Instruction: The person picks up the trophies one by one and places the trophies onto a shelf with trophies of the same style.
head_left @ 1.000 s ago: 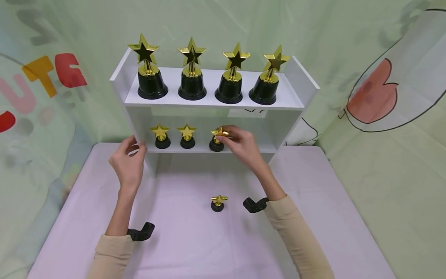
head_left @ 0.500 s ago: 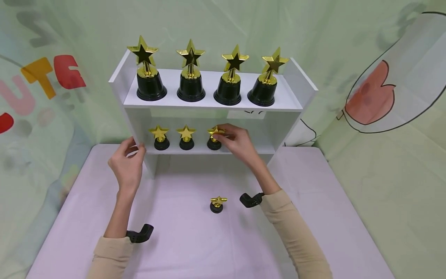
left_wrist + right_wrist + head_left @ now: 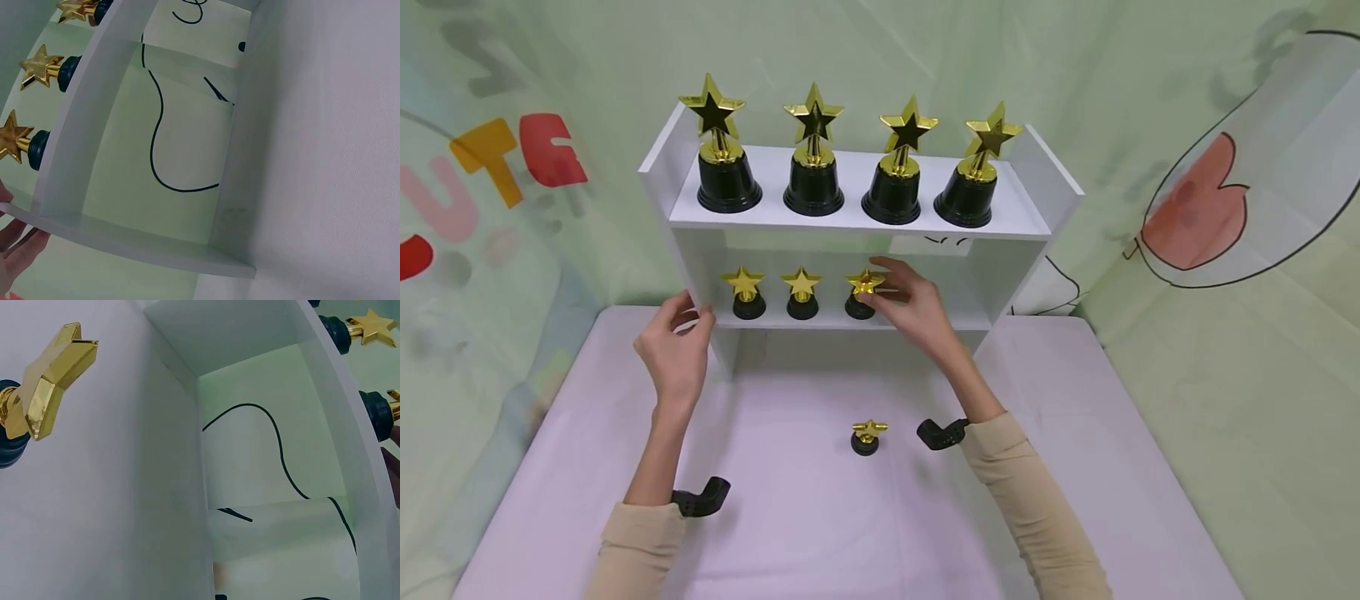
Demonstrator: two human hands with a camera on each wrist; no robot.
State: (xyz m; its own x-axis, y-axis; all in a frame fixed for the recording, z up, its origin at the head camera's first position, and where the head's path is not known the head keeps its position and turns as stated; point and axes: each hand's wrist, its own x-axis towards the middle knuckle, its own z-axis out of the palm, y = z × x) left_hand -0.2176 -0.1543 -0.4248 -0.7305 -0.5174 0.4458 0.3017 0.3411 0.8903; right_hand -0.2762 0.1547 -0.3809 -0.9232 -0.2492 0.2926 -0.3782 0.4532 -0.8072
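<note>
My left hand (image 3: 676, 354) holds the left side panel of a white shelf unit (image 3: 857, 227), thumb on one face and fingers on the other in the left wrist view. My right hand (image 3: 917, 310) is at the middle tier, beside a small gold star trophy (image 3: 860, 305) with a black base. Its thumb and index finger are spread around the star, thumb tip right at its edge. Two matching small trophies, one at the left (image 3: 747, 298) and one in the middle (image 3: 802, 298), stand further left on that tier. Another small trophy (image 3: 866, 438) stands on the table.
Several larger star trophies (image 3: 812, 179) line the top tier. The shelf stands at the back of a table with a pale cloth (image 3: 805, 517). Behind it hangs a green printed curtain (image 3: 610, 67), and a dark cable (image 3: 1063, 275) shows at the right.
My right hand has shifted the small trophy slightly left on the middle tier, then its index finger has lifted away from the star. The left hand stays on the side panel.
</note>
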